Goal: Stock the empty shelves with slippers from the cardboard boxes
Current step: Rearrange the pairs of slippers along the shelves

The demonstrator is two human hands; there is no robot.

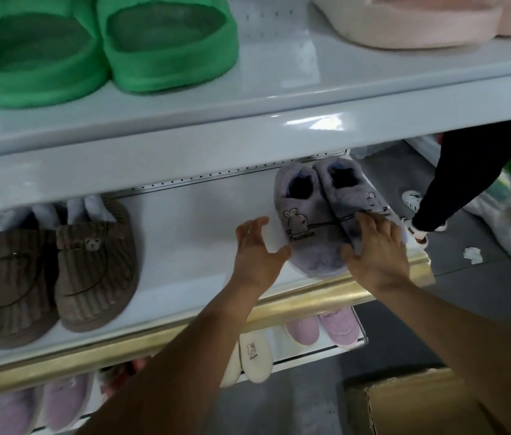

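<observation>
On the middle shelf point(204, 215), right of the frame's centre, a pair of grey-purple fuzzy slippers point(320, 215) is sitting side by side near the shelf's right end, heels toward the back and toes reaching the gold front edge. Each slipper is showing a small rabbit patch, and a thin dark cord is running across both.

The left hand point(255, 249) is reaching in from the lower centre, its grip spread open with fingers straight, the thumb touching the left side of the pair. The right hand point(373, 246) is coming in from the lower right, its grip also open, flat fingers lying on top of the right-hand slipper and the thumb resting against its toe.

At the left of the frame, on the same shelf, a pair of brown corduroy slippers point(56, 271) is lying well apart from the grey pair. In the upper left, on the shelf above, a pair of green slippers point(91, 45) is standing; in the upper right, pale pink slippers point(411, 23) are showing in part. Beneath the gold edge, a lower shelf is holding lilac slippers point(323, 328) and a cream pair point(255, 359).

In the lower right corner, a cardboard box point(411, 403) is sitting on the floor. At the right edge, another person's leg in dark trousers point(455, 180) is standing on the grey floor.
</observation>
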